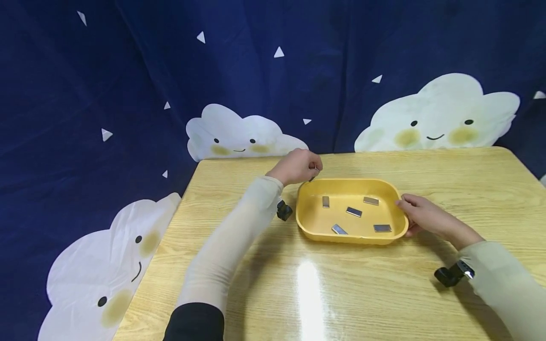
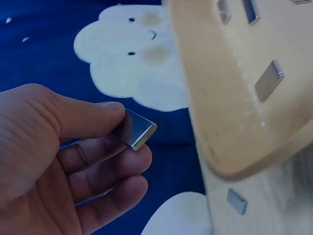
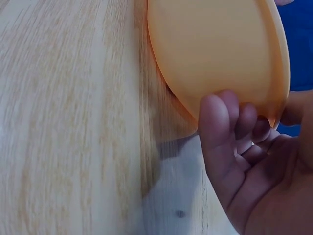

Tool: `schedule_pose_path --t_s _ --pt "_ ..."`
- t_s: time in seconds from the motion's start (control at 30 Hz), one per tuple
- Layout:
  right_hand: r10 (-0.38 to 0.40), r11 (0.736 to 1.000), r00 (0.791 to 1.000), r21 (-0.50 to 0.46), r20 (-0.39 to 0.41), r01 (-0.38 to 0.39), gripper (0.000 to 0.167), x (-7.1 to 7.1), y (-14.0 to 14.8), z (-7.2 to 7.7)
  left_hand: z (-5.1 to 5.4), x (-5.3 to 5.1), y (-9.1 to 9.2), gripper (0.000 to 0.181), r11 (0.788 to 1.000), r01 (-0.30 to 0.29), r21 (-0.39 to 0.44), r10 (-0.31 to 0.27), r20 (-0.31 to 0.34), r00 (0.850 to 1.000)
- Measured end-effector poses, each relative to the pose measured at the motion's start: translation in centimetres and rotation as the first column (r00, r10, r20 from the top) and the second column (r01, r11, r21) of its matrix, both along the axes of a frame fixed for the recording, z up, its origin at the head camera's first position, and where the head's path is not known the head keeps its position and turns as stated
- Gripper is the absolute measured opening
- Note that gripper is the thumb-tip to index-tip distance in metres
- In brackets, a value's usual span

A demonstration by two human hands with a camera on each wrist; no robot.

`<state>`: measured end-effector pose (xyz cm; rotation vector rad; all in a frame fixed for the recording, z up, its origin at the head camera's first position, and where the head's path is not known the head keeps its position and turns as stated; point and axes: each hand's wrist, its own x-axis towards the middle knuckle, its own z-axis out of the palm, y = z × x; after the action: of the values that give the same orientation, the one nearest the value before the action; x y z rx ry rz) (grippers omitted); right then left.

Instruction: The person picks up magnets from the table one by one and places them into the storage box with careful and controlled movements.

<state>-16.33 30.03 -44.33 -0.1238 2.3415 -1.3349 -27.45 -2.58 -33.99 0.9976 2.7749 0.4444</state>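
Observation:
My left hand (image 1: pixel 298 166) is above the far left corner of a yellow plastic tray (image 1: pixel 304 221). In the left wrist view its thumb and fingers pinch a small, flat, shiny metal block (image 2: pixel 134 128). Several similar metal blocks (image 1: pixel 354 211) lie spread apart on the tray's floor. One more small metal block (image 2: pixel 237 201) lies outside the tray, close to its corner. At the tray's right end, my right hand (image 1: pixel 420 215) grips the wall. In the right wrist view its fingers (image 3: pixel 215 122) curl against the outside of the tray, with the thumb at the rim.
The tray is over a light wood-grain table (image 1: pixel 362 293). A dark blue curtain (image 1: pixel 273 85) with white smiling clouds hangs behind the table and down its left side. Each wrist carries a small black camera (image 1: pixel 453 274).

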Motion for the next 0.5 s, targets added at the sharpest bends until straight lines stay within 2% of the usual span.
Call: schedule_pose_path --t_s 0.1,0.3,0.5 --pt "0.002 1.000 1.000 0.001 -0.002 -0.002 0.040 0.0 0.0 0.0 -0.4 0.4 0.6 0.016 0.999 0.019 -0.030 -0.019 -0.003 1.000" --pt "0.008 1.000 1.000 -0.003 -0.008 -0.008 0.041 0.0 0.1 -0.1 -1.0 0.6 1.3 0.015 0.998 0.040 -0.058 -0.040 -0.008 0.999" --pt "0.004 1.000 1.000 -0.004 -0.006 -0.004 0.040 0.0 0.2 -0.3 -1.4 1.0 1.8 0.013 0.993 0.065 -0.095 -0.064 0.018 0.998"
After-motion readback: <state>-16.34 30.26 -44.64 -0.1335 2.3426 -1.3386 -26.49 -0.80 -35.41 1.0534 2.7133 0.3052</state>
